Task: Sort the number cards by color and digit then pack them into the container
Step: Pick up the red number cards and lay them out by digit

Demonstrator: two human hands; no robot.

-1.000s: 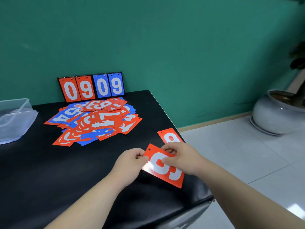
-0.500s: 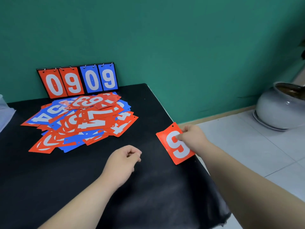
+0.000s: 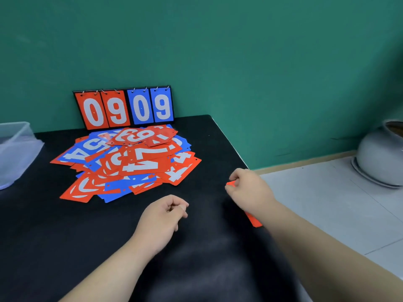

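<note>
head view: right hand (image 3: pixel 250 194) pinches red card (image 3: pixel 254 221); left hand (image 3: pixel 161 219) loosely curled.

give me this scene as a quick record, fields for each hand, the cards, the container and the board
table: black
left hand: over the table, fingers loosely curled, holding nothing
right hand: pinches a red card near the table's right edge; card mostly hidden, digit unseen
pile: red and blue cards mixed, unsorted, in front of the board
container: clear, at the left edge of view, no cards visible inside
board: upright against the wall, reads 09 in red, 09 in blue
</note>
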